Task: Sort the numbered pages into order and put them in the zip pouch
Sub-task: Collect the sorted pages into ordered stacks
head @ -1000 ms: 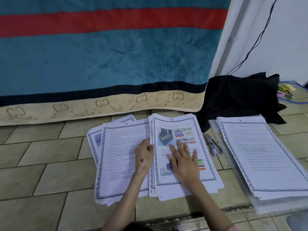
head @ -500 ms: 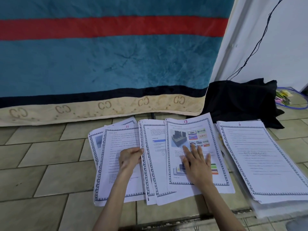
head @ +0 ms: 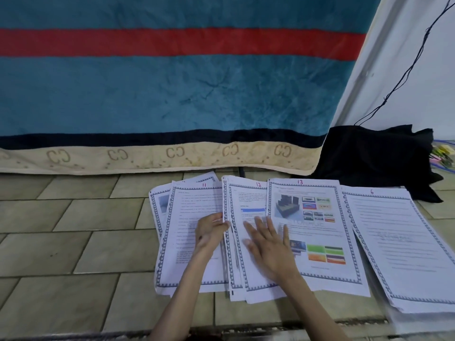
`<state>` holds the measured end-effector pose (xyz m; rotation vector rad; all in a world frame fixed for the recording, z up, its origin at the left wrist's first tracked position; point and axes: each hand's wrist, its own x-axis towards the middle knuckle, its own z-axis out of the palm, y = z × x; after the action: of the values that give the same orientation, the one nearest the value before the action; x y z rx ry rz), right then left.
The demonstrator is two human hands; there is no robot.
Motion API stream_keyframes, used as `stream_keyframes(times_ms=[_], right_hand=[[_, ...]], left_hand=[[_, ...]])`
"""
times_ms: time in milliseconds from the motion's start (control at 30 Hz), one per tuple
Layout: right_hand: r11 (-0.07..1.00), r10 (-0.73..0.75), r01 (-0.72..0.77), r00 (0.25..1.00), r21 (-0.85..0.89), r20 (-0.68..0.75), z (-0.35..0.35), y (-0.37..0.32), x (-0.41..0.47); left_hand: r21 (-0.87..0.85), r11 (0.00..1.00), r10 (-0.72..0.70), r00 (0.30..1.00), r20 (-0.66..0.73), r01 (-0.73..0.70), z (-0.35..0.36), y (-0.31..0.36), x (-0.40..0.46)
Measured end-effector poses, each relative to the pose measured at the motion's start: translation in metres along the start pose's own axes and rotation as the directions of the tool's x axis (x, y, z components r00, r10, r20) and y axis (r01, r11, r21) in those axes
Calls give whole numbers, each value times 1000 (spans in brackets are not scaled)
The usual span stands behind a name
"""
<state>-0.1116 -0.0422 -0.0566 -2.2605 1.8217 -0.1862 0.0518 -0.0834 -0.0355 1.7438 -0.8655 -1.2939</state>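
Numbered pages, white printed sheets with blue patterned borders and red handwritten numerals, lie fanned in overlapping stacks on a tiled floor (head: 73, 230). From the person's left the top sheets read 11 (head: 197, 205), 12 (head: 248, 200) and 13 (head: 312, 217), the last carrying colour pictures; a separate stack to the right is topped by a page marked 6 (head: 398, 237), and the clear plastic edge under it may be the zip pouch, though that cannot be told for certain. The left hand (head: 209, 231) curls its fingers at the left edge of the stack under page 12, apparently pinching it. The right hand (head: 268, 244) lies flat with fingers spread across pages 12 and 13, gripping nothing. Sorting appears to be midway: a short run sits in sequence, but the stacks remain unmerged and no sheet is seen going into a pouch. Behind, a teal blanket (head: 172, 89) with a red stripe and cream hem repeats the letters "CC". A black cloth bundle (head: 374, 156) sits beside it.
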Motion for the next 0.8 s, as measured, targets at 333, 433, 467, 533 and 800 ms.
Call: stream_keyframes(times_ms=[333, 433, 467, 533, 800], right_hand=[[997, 76, -77, 996, -8, -42, 1, 5, 2], [994, -106, 106, 993, -7, -45, -3, -28, 5], [986, -167, 167, 986, -8, -27, -2, -40, 6], [967, -254, 254, 966, -29, -34, 6, -59, 11], [969, -237, 226, 964, 101, 123, 24, -79, 29]], left_hand=[[575, 814, 329, 879, -345, -79, -57, 3, 6], [622, 781, 223, 906, -361, 56, -73, 1, 12], [609, 791, 214, 910, -355, 52, -75, 1, 13], [503, 864, 181, 917, -355, 24, -79, 4, 12], [144, 982, 162, 935, -315, -121, -148, 17, -8]])
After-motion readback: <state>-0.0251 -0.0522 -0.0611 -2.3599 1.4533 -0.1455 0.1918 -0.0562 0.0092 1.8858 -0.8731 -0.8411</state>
